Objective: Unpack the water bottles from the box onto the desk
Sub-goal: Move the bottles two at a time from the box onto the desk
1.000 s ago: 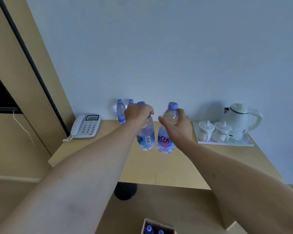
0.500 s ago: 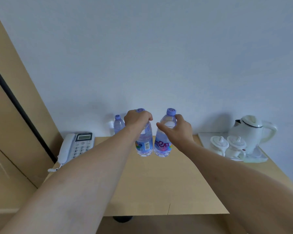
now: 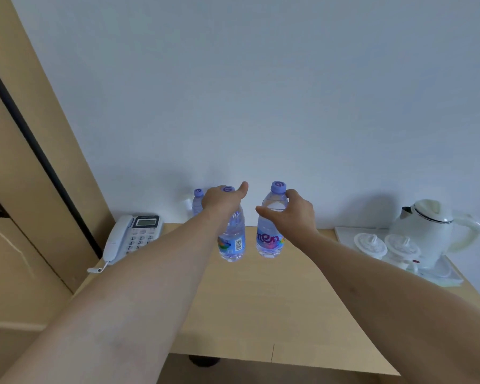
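Observation:
Two clear water bottles with purple caps stand upright on the wooden desk near the wall. My left hand hovers over the top of the left bottle, thumb lifted away and fingers spread. My right hand is beside the neck of the right bottle, fingers apart, one fingertip next to its cap. A third bottle stands behind my left hand against the wall. The box is out of view.
A white telephone sits at the desk's left end beside a wooden panel. At the right end a white tray carries a white kettle and two lidded cups. The desk's front edge runs along the bottom.
Both bottles were carried forward and set down on the desk. My hands, closed round them before, have loosened with the thumbs now off. The view tilted up; the box left the frame.

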